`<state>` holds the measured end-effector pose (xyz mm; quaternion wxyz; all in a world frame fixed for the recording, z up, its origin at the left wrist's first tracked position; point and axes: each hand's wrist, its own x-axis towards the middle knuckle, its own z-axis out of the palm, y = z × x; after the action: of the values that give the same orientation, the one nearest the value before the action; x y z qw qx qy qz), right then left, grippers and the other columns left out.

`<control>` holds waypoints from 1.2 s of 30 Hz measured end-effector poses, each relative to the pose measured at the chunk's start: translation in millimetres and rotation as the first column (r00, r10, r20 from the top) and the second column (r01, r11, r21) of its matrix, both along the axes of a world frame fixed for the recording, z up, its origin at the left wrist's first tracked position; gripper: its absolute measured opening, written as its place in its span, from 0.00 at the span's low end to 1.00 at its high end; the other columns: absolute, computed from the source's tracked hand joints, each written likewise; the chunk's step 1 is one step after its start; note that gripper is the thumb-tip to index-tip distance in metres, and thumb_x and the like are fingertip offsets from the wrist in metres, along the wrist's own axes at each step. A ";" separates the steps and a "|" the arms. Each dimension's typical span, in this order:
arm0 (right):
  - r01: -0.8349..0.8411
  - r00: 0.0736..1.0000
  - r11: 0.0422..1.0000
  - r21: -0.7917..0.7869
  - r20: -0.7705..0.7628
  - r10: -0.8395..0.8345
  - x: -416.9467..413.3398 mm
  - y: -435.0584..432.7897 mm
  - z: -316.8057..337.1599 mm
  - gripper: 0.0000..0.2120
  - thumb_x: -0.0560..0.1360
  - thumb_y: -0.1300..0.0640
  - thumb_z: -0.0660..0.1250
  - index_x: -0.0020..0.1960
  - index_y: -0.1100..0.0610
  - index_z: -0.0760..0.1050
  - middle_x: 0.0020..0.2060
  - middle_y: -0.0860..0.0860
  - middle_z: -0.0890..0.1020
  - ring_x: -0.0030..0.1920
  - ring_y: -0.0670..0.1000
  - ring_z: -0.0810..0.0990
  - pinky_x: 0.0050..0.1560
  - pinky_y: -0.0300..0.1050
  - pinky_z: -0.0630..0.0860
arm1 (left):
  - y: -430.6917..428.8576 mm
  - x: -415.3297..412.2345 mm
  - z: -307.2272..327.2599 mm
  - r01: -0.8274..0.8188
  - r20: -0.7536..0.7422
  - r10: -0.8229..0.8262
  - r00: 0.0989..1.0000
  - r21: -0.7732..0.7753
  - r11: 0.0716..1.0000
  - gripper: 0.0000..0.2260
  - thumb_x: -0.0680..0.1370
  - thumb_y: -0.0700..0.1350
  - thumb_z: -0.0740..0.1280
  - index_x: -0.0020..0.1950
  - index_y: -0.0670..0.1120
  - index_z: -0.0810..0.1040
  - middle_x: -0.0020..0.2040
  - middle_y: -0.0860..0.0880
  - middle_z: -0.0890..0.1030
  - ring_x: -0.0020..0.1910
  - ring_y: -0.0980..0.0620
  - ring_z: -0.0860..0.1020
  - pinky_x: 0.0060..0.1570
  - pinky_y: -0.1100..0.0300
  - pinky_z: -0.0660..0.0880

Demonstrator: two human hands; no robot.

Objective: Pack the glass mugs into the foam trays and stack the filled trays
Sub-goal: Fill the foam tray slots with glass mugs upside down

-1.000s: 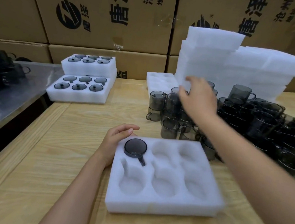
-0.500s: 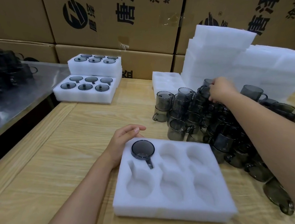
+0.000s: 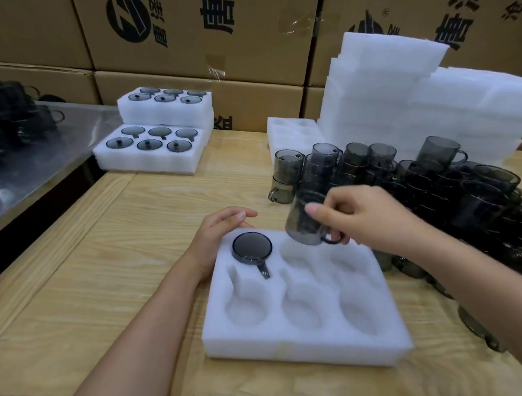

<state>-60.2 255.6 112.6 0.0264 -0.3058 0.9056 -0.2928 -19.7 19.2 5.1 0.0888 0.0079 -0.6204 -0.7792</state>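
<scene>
A: While the right hand [image 3: 368, 220] hangs over the foam tray [image 3: 303, 343], what is it gripping?
B: One smoky glass mug [image 3: 306, 220]. Thumb on the near wall, fingers curled round the far side by the handle. The mug is in the air, slightly tilted, above the back-middle pocket. Not seated.
A: Left hand [image 3: 218, 238]?
B: It rests against the tray's back-left corner. Fingers loosely bent, holding nothing.
A: Tray fill?
B: Six pockets, two rows of three. Only the back-left one is taken. The seated mug [image 3: 252, 247] shows a flat dark disc on top, with its handle in the slot toward the front row. The other five pockets are bare foam.
A: Supply?
B: Loose mugs [image 3: 443, 194] crowd the wooden table [image 3: 120, 280] just behind and right of the tray. Some are stacked two high, and a few lie on their sides at the right. An empty foam stack [image 3: 402, 115] stands behind them.
A: Packed trays?
B: The filled trays [image 3: 161, 132] sit far left on the table in a stepped pile, well apart from the tray. Six mugs show on each visible top.
A: Surroundings?
B: Cardboard boxes [image 3: 205, 25] line the back. A metal table [image 3: 20, 151] at left holds more dark mugs, too blurred to count.
</scene>
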 end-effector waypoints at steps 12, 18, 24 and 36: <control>-0.062 0.983 0.996 0.063 -0.166 0.071 14.7 -1.1 -29.8 0.19 0.70 0.35 0.61 0.37 0.51 0.71 0.27 0.43 0.79 0.32 0.40 0.75 0.33 0.35 0.70 | 0.3 0.5 0.7 0.004 0.027 -0.003 1.000 -0.004 1.000 0.11 0.71 0.49 0.67 0.49 0.45 0.83 0.38 0.44 0.82 0.37 0.48 0.81 0.38 0.60 0.77; 0.036 0.952 0.979 0.200 -0.304 0.027 22.4 -9.9 -41.3 0.22 0.68 0.29 0.56 0.37 0.49 0.68 0.27 0.42 0.74 0.37 0.47 0.73 0.34 0.44 0.68 | 0.9 1.3 0.7 0.003 0.027 -0.003 1.000 -0.007 1.000 0.13 0.70 0.48 0.68 0.50 0.43 0.82 0.39 0.43 0.82 0.38 0.47 0.80 0.38 0.59 0.77; 0.144 0.847 0.989 0.024 -0.519 -0.111 22.5 -9.7 -35.8 0.30 0.73 0.30 0.43 0.41 0.49 0.76 0.27 0.45 0.73 0.34 0.48 0.74 0.31 0.42 0.63 | 1.0 0.8 1.3 0.004 0.027 -0.004 1.000 -0.010 1.000 0.12 0.71 0.49 0.67 0.50 0.44 0.82 0.39 0.43 0.82 0.39 0.46 0.80 0.39 0.58 0.78; -0.271 0.951 0.862 0.429 -0.022 0.310 -4.5 -37.6 -68.5 0.26 0.81 0.42 0.40 0.77 0.46 0.42 0.76 0.40 0.44 0.74 0.42 0.34 0.68 0.40 0.30 | 1.0 -0.2 0.4 0.019 0.022 -0.018 1.000 -0.036 0.999 0.13 0.71 0.48 0.67 0.50 0.43 0.82 0.40 0.43 0.83 0.40 0.47 0.81 0.40 0.60 0.78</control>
<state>-64.7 218.0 44.1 0.0946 -0.4385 0.8911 -0.0690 -19.9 20.2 5.5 0.0750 0.0092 -0.6353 -0.7686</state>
